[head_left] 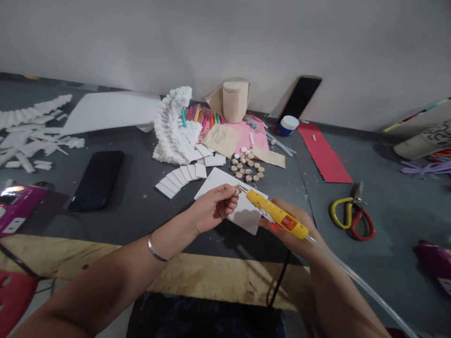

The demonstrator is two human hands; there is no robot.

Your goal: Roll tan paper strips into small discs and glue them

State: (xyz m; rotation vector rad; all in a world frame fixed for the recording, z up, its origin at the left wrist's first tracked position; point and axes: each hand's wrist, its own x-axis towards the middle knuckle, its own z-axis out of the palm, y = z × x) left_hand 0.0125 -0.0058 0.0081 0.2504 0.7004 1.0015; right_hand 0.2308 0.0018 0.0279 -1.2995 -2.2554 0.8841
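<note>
My right hand (282, 220) is wrapped round a yellow hot glue gun (268, 206), with a long clear glue stick (355, 277) running out of its back. The metal nozzle points left and meets a small tan paper roll (237, 191), pinched between the thumb and fingers of my left hand (218, 204). Under both hands lies a white sheet (243, 213). Just beyond it, several similar tan rolls (249, 164) sit in a cluster. Left of the sheet, white rectangular pieces (179, 177) are fanned out on the dark tabletop.
A white bumpy curved piece (172, 126) and a tan paper-covered cylinder (236, 101) stand at the back. Scissors (355, 211), a red paper strip (326, 155) and a blue jar (287, 126) are on the right. A phone (97, 180) and white scraps (24, 145) lie left.
</note>
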